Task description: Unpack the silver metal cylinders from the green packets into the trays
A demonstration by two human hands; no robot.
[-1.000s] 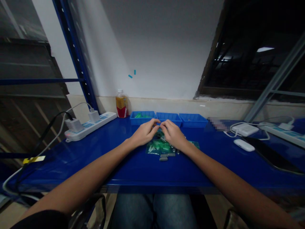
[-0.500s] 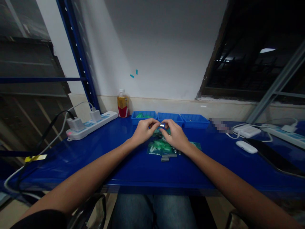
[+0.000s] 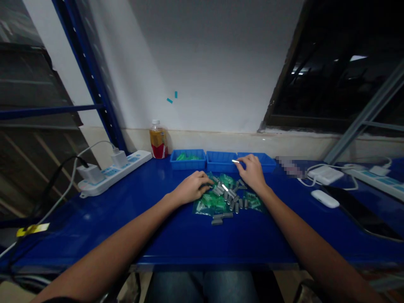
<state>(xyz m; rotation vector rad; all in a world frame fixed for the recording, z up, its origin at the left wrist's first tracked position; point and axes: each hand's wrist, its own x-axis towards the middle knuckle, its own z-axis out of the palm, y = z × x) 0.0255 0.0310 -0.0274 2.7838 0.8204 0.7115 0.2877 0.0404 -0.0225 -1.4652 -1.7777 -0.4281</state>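
Observation:
On the blue table lies a heap of small grey metal pieces on green plastic bags. My left hand rests at the heap's left edge, fingers curled down onto the pieces. My right hand is raised toward the far side, pinching a small shiny metal piece over the middle blue tray. The left blue tray holds green parts. The right blue tray is partly hidden behind my right hand.
A drink bottle stands left of the trays. A white power strip with plugs lies at the left. At the right are white chargers, a white oval device, a dark tablet and another power strip.
Both hands were together above the heap holding a small piece. Now my right hand has carried the shiny piece toward the middle tray, and my left hand has dropped to the heap.

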